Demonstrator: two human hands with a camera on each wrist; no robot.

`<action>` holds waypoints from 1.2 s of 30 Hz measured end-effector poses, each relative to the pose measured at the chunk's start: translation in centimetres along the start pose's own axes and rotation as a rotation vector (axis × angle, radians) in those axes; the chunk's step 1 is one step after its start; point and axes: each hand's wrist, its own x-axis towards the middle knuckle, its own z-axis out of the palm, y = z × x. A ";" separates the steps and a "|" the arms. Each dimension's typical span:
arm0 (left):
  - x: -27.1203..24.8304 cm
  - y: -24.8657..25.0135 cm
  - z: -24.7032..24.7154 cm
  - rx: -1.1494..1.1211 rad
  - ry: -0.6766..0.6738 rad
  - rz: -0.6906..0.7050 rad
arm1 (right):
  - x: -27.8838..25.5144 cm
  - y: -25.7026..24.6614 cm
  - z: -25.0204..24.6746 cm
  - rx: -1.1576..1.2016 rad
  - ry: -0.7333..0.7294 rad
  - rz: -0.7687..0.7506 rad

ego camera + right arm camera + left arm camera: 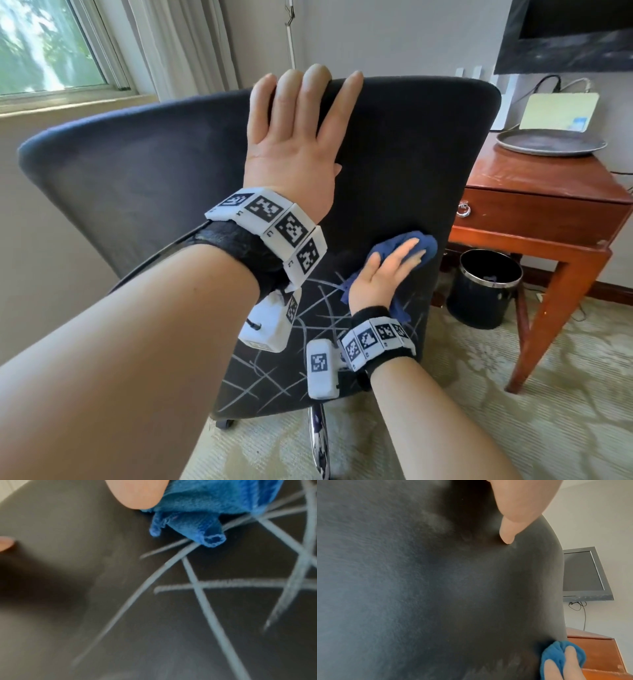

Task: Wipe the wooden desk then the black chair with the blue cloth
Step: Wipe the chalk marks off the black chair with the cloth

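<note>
Pressing the blue cloth (407,250) flat against the back of the black chair (137,178) with the right hand (383,274), fingers straight and laid over the bunched fabric, near the backrest's right edge. Bracing the chair with the left hand (294,137), palm flat on the backrest, fingers spread and reaching to the top edge, holding nothing. Resting the left thumb's tip on the dark fabric, as the left wrist view is showing. Trailing a loose fold of cloth below the right palm, just above pale chalk-like lines (318,308) crossing the lower backrest; showing in the right wrist view as a rolled hem lying on those lines. Standing just right of the chair, the wooden desk (534,205), carrying a round metal tray (551,142) and a pale box-like object (561,109) leaning at the wall. Sitting under the desk, a black waste bin (486,287) on patterned carpet (513,411). Hanging on the wall above the desk, a dark screen (583,573). Lighting the room from the upper left, a window (48,44) with a pale curtain (185,41) beside it.
</note>
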 end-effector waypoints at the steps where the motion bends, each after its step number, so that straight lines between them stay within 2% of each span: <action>1: 0.0 0.0 0.0 -0.006 -0.007 0.009 | 0.7 0.1 -0.2 0.008 0.044 0.029; 3: 0.0 0.2 -0.2 -0.014 -0.010 0.017 | 1.9 0.6 -0.7 0.029 0.114 0.134; 6: 0.3 0.6 -0.3 -0.006 0.003 0.004 | 1.5 0.5 -0.7 0.047 0.093 0.288; 8: 0.6 0.6 -0.3 -0.008 -0.026 -0.007 | -0.4 -0.2 -0.1 0.038 0.015 0.232; 10: 0.6 0.6 -0.3 0.001 -0.055 -0.007 | -2.7 -1.1 0.8 0.049 -0.094 0.087; 12: 0.5 0.7 -0.4 0.011 -0.049 -0.003 | -3.7 -2.2 1.7 0.072 -0.141 -0.016; 17: 0.6 0.5 -0.9 0.019 -0.070 0.030 | -0.6 -2.4 1.5 0.084 0.017 -0.006; 18: 0.7 0.7 -1.1 0.014 -0.088 0.037 | 0.1 -1.5 1.1 0.082 0.051 0.041; 20: 0.8 1.2 -1.4 -0.002 -0.129 0.040 | 0.5 0.0 0.4 0.095 0.082 0.247; 22: 0.9 1.4 -1.4 -0.008 -0.142 0.033 | -0.6 0.6 0.3 0.092 0.032 0.382; 23: 1.0 1.4 -1.3 -0.005 -0.138 0.032 | -1.5 0.5 0.4 0.084 -0.002 0.364; 26: 1.2 1.1 -1.1 0.008 -0.116 0.035 | -4.0 -1.3 1.5 0.107 -0.093 0.168; 29: 1.2 1.1 -1.3 0.002 -0.116 0.037 | -3.6 -3.3 2.3 0.147 -0.080 0.090; 33: 1.0 1.2 -1.2 -0.004 -0.114 0.050 | -0.3 -3.4 1.5 0.187 0.067 0.172; 36: 1.0 1.1 -1.1 0.041 -0.079 0.038 | 1.4 -2.6 0.6 0.207 0.134 0.343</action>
